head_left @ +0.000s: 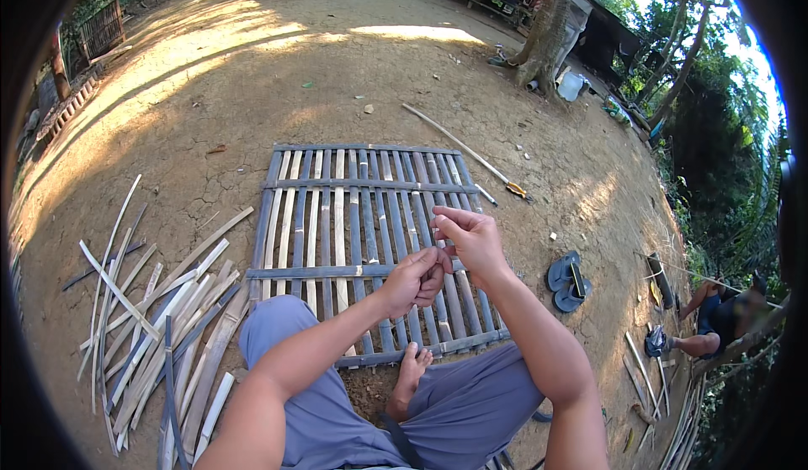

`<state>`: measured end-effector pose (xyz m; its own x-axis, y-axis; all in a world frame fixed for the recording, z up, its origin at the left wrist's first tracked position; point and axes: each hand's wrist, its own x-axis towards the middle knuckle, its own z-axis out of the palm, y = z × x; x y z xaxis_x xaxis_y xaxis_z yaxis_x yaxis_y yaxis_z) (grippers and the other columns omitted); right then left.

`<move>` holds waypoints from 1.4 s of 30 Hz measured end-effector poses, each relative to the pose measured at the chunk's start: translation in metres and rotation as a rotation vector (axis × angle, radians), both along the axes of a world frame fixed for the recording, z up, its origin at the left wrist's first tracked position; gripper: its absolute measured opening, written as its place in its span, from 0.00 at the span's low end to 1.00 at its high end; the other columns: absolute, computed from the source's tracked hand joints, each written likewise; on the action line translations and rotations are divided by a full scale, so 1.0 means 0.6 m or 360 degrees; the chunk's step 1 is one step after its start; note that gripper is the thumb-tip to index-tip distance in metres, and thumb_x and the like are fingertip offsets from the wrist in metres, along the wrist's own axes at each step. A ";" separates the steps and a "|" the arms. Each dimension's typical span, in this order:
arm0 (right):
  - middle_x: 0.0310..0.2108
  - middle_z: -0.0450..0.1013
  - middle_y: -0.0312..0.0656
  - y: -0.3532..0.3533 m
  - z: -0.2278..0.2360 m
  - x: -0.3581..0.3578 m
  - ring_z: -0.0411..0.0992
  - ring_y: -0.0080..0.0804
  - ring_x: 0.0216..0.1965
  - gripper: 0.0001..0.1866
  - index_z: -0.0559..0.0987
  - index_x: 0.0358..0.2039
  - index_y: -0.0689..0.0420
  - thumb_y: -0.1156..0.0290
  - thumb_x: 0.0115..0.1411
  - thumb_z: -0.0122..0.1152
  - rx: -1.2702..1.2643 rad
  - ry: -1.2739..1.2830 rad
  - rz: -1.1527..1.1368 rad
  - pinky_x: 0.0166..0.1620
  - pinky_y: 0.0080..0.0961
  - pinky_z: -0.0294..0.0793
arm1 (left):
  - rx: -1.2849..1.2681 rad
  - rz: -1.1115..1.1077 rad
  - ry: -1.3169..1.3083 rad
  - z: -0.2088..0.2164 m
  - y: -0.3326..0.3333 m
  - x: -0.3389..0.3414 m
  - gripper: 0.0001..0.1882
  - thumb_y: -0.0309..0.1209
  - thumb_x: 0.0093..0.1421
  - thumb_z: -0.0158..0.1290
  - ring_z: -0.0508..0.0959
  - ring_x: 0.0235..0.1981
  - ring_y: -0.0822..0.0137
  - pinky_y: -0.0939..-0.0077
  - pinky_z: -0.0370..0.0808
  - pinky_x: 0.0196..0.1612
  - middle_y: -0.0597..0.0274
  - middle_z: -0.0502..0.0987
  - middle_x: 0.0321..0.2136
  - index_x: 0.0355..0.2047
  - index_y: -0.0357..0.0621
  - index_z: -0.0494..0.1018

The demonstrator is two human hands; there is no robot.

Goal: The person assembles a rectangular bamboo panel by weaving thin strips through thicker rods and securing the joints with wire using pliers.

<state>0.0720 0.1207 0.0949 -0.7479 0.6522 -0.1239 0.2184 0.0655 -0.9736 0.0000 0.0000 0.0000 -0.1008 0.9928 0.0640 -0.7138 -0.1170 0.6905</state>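
My left hand [416,281] is closed, its fingers curled in and thumb pressed against them. Close above it on the right, my right hand [473,241] pinches thumb and forefinger together. Whatever they hold, if anything, is too small to make out. Both hands hover over a slatted bamboo panel [369,186] that lies on the ground before me. Its dark and pale slats run away from me, crossed by several dark bars. My bare foot [410,379] rests at the panel's near edge, between my bent knees.
Loose bamboo strips [181,318] are heaped at my left. A long pole [454,140] and a yellow-and-black handle [516,190] lie beyond the panel's right side. Dark sandals [569,281] sit at the right. Another person [725,323] is at the far right, near more sticks [646,377].
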 end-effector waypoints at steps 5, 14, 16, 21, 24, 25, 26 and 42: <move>0.36 0.81 0.39 0.006 -0.008 0.013 0.74 0.18 0.32 0.17 0.80 0.51 0.68 0.73 0.64 0.62 0.0002 0.0016 0.0106 0.30 0.17 0.73 | -0.0014 -0.0057 -0.0051 0.005 -0.001 0.010 0.25 0.53 0.75 0.32 0.51 0.12 0.80 0.83 0.47 0.14 0.75 0.57 0.15 0.38 0.46 0.69; 0.34 0.80 0.41 0.006 -0.008 0.001 0.76 0.20 0.31 0.15 0.81 0.49 0.67 0.72 0.65 0.63 -0.0066 0.0059 0.0159 0.28 0.19 0.75 | -0.0008 -0.0231 -0.0128 -0.002 0.005 -0.018 0.26 0.54 0.75 0.33 0.51 0.11 0.80 0.82 0.46 0.14 0.75 0.56 0.14 0.36 0.46 0.69; 0.33 0.80 0.40 0.007 -0.010 0.000 0.76 0.20 0.31 0.14 0.82 0.48 0.66 0.72 0.65 0.64 -0.0074 0.0078 0.0155 0.30 0.19 0.75 | 0.0008 -0.0267 -0.0136 -0.004 0.004 -0.022 0.27 0.55 0.74 0.33 0.51 0.11 0.79 0.82 0.47 0.14 0.74 0.56 0.14 0.36 0.46 0.69; 0.32 0.80 0.37 0.006 -0.008 0.000 0.75 0.19 0.31 0.11 0.83 0.45 0.64 0.71 0.65 0.64 -0.0090 0.0103 0.0121 0.32 0.18 0.74 | 0.0069 -0.0342 -0.0186 -0.009 0.006 -0.024 0.28 0.56 0.74 0.33 0.51 0.12 0.79 0.82 0.48 0.14 0.74 0.55 0.13 0.38 0.45 0.70; 0.31 0.79 0.36 0.002 -0.004 -0.001 0.74 0.18 0.31 0.11 0.83 0.44 0.64 0.71 0.65 0.64 -0.0112 0.0110 0.0090 0.31 0.17 0.73 | 0.0108 -0.0392 -0.0212 -0.010 0.005 -0.025 0.29 0.56 0.74 0.33 0.52 0.12 0.79 0.83 0.48 0.14 0.74 0.56 0.14 0.39 0.44 0.71; 0.31 0.79 0.36 0.000 -0.002 -0.002 0.74 0.18 0.31 0.11 0.83 0.44 0.64 0.71 0.65 0.64 -0.0120 0.0110 0.0083 0.31 0.17 0.73 | 0.0114 -0.0408 -0.0213 -0.010 0.003 -0.026 0.29 0.56 0.74 0.33 0.53 0.12 0.79 0.83 0.49 0.14 0.74 0.56 0.14 0.39 0.44 0.71; 0.31 0.79 0.36 -0.001 -0.001 -0.003 0.74 0.18 0.31 0.11 0.83 0.44 0.63 0.71 0.65 0.64 -0.0128 0.0110 0.0077 0.31 0.17 0.72 | 0.0119 -0.0423 -0.0214 -0.010 0.002 -0.027 0.29 0.56 0.74 0.33 0.53 0.12 0.79 0.83 0.49 0.14 0.74 0.57 0.14 0.39 0.44 0.72; 0.37 0.81 0.37 -0.001 -0.025 -0.004 0.75 0.17 0.32 0.16 0.81 0.52 0.62 0.74 0.64 0.65 0.0451 0.0195 0.0121 0.35 0.16 0.77 | -0.0154 0.0314 -0.0004 0.015 0.001 -0.032 0.17 0.49 0.73 0.46 0.52 0.16 0.83 0.85 0.49 0.18 0.80 0.55 0.16 0.38 0.49 0.72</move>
<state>0.0695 0.1203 0.0797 -0.7938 0.5897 0.1489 0.0845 0.3495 -0.9331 -0.0193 0.0006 0.0088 -0.2935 0.9555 -0.0308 -0.6853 -0.1878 0.7036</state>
